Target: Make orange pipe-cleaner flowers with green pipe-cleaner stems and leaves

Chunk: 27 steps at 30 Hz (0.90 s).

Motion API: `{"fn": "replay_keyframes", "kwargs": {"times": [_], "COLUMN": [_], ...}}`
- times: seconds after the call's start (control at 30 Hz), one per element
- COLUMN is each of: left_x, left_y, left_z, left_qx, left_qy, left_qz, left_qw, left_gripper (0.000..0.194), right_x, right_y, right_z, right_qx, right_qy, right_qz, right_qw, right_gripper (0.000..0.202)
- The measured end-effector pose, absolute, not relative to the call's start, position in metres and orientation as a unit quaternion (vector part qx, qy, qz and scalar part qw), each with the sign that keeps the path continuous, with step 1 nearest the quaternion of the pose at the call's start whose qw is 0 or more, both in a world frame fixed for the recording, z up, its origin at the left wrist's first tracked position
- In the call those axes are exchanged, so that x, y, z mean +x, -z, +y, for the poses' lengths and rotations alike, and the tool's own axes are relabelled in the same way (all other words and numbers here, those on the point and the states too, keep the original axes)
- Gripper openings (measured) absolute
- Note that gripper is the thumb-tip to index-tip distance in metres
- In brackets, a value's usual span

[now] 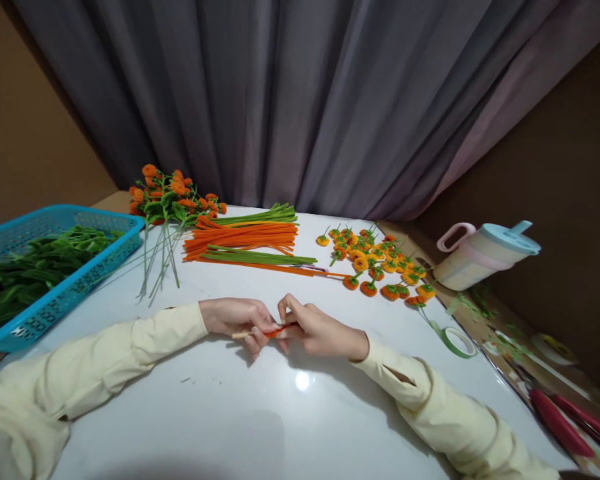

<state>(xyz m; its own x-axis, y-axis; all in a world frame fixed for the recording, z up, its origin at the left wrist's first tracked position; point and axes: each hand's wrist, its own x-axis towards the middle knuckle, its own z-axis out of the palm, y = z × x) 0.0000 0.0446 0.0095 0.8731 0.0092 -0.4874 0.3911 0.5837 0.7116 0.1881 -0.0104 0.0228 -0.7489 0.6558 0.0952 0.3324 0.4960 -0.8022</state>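
A blue basket (83,293) fills the left side. White bench (205,413) surface spreads below the hands. The left hand (240,317) grips a wooden stick (243,335); mid-bench, between both hands, the right hand (317,330) pinches the orange strip (274,333) at the stick's end. Rightward, flower heads (360,263) and green tape (450,345) lie near the right edge.
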Motion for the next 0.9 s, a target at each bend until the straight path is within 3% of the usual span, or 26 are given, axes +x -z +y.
{"fn": "replay_keyframes", "kwargs": {"times": [0.07, 0.3, 0.6, 0.9], "left_x": [-0.001, -0.003, -0.001, 0.001], "left_y": [-0.007, -0.008, -0.014, -0.018], "left_z": [0.047, 0.046, 0.030, 0.023], "left_qx": [0.453, 0.485, 0.558, 0.628], "left_qy": [0.135, 0.146, 0.143, 0.151], "left_qz": [0.217, 0.224, 0.263, 0.283], "left_qw": [0.854, 0.832, 0.774, 0.709], "left_gripper": [0.034, 0.028, 0.034, 0.042], "right_x": [0.186, 0.185, 0.186, 0.188], "right_y": [-0.020, -0.009, -0.005, -0.001], "right_z": [-0.012, -0.012, -0.011, -0.009], "right_qx": [-0.300, -0.330, -0.319, -0.316], "right_qy": [-0.422, -0.521, -0.590, -0.631], "right_qz": [-0.829, -0.757, -0.714, -0.684], "right_qw": [0.211, 0.216, 0.204, 0.184], "right_gripper": [0.028, 0.023, 0.039, 0.042]}}
